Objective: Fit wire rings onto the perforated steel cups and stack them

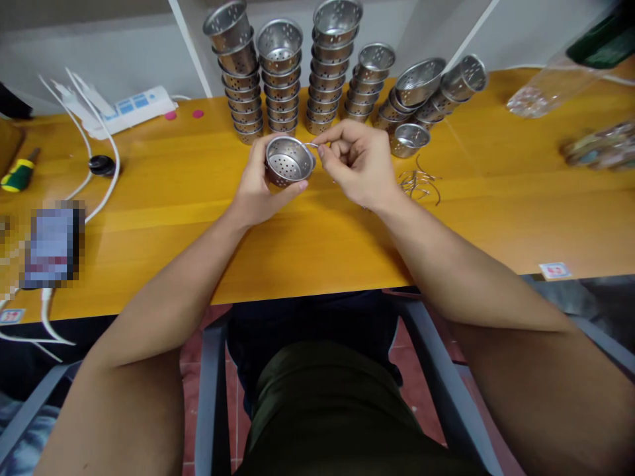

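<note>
**A:** Starting nearest the camera, what do you see?

**B:** I see the person's lap and a grey chair frame, then two bare forearms reaching forward over the yellow table. Both hands meet above its middle.

**A:** What is each hand doing?

**B:** The left hand is curled around a small perforated metal cup, thumb below, fingers behind. The cup lies tipped on its side, its open mouth facing the camera and slightly up. The right hand is closed in a pinch, thumb and forefinger gripping a thin wire handle at the cup's right rim.

**A:** So how do the two lie relative to each other?

**B:** The wire sits just right of the cup, touching its rim as far as I can tell. The right hand is the nearer one to it; the left only steadies the cup. I can't tell whether the wire is already hooked in.

**A:** And beyond the hands?

**B:** Just right of the right hand lies a loose pile of wire handles. Behind, at the table's far edge, stand stacks of perforated cups, some leaning over on the right. Far left, a white power strip and cables.
</note>
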Action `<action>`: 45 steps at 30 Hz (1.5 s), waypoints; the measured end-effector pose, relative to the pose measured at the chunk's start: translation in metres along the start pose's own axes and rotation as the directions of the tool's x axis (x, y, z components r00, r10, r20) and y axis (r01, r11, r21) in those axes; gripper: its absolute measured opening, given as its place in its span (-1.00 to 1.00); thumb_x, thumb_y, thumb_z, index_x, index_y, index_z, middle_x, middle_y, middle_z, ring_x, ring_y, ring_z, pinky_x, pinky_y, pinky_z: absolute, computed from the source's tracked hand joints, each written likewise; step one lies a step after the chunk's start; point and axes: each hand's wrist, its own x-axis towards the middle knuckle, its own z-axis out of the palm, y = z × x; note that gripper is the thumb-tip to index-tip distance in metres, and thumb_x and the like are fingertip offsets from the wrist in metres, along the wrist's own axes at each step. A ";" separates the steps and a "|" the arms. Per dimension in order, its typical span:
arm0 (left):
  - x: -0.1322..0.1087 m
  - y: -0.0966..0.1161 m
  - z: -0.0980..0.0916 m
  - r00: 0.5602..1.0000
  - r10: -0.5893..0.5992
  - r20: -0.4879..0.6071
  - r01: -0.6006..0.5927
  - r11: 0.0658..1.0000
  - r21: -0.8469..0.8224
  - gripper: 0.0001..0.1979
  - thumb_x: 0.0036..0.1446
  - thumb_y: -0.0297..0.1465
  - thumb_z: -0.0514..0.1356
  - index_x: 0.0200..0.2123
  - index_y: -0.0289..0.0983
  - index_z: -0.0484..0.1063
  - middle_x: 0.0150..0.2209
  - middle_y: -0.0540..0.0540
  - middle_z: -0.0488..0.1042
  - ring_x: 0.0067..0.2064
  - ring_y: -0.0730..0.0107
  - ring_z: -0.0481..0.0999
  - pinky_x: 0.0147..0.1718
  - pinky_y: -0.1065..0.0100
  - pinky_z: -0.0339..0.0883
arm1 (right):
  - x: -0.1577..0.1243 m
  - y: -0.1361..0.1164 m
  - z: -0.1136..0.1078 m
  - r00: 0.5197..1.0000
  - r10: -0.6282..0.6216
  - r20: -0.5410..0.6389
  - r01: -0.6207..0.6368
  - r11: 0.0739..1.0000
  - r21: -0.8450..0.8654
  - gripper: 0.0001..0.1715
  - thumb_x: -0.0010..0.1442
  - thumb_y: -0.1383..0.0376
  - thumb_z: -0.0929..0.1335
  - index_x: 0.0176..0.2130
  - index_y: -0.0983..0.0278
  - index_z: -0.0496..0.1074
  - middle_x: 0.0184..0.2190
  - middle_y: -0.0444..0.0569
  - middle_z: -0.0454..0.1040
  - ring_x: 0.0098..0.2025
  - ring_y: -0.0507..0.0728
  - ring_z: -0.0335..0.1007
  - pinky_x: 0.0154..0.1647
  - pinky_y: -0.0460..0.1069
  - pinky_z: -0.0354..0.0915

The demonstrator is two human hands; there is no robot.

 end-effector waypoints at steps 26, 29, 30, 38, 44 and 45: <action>0.000 0.018 0.006 0.990 0.143 -0.009 -0.143 0.985 -0.099 0.07 0.38 0.49 0.58 0.61 0.09 0.30 0.47 -0.24 0.66 0.46 -0.27 0.79 0.48 -0.41 0.74 | -0.008 -0.003 0.023 1.000 -0.014 0.000 0.014 0.991 -0.132 -0.32 0.66 -0.13 0.56 0.56 0.02 0.62 -0.19 0.00 0.58 -0.02 0.41 0.67 0.14 0.27 0.74; -0.001 0.026 0.003 0.997 0.082 0.005 -0.082 0.994 -0.066 0.02 0.35 0.48 0.61 0.52 0.04 0.39 0.38 -0.22 0.73 0.35 -0.22 0.84 0.36 -0.34 0.80 | -0.008 -0.004 0.022 1.000 -0.015 0.018 0.017 0.996 -0.091 -0.38 0.64 -0.18 0.57 0.45 0.04 0.68 -0.21 0.03 0.60 -0.05 0.39 0.65 0.01 0.25 0.74; -0.001 0.027 0.002 0.998 0.064 0.013 -0.063 0.996 -0.070 0.01 0.34 0.50 0.60 0.50 0.03 0.42 0.35 -0.20 0.76 0.30 -0.19 0.86 0.31 -0.31 0.82 | -0.007 -0.004 0.020 0.999 -0.023 0.034 0.025 0.998 -0.059 -0.42 0.65 -0.20 0.57 0.39 0.05 0.71 -0.22 0.03 0.61 -0.08 0.37 0.65 -0.04 0.23 0.73; -0.002 0.010 -0.002 0.994 -0.067 0.090 0.084 0.978 -0.191 -0.08 0.40 0.47 0.58 0.46 0.00 0.56 0.35 -0.22 0.81 0.38 -0.20 0.89 0.39 -0.27 0.85 | 0.005 0.014 -0.012 0.921 -0.262 0.287 0.137 0.910 0.391 -0.31 0.33 -0.34 0.81 -0.07 0.08 0.69 -0.39 -0.12 0.57 -0.38 0.16 0.52 -0.36 0.08 0.50; -0.002 0.013 -0.001 0.990 0.030 0.140 -0.010 0.990 -0.140 0.04 0.39 0.49 0.59 0.57 0.02 0.39 0.48 -0.21 0.76 0.43 -0.16 0.84 0.49 -0.30 0.79 | 0.003 0.007 -0.010 0.934 -0.207 0.293 0.092 0.928 0.360 -0.21 0.25 -0.38 0.86 -0.14 0.07 0.62 -0.43 -0.15 0.51 -0.38 0.15 0.48 -0.38 0.07 0.47; -0.002 0.013 0.000 0.988 0.055 0.145 -0.037 0.992 -0.125 0.01 0.43 0.47 0.57 0.58 0.02 0.37 0.47 -0.20 0.76 0.42 -0.14 0.85 0.48 -0.31 0.79 | 0.002 0.005 -0.010 0.938 -0.192 0.289 0.085 0.935 0.344 -0.22 0.26 -0.36 0.86 -0.14 0.07 0.62 -0.42 -0.14 0.51 -0.35 0.17 0.51 -0.35 0.08 0.49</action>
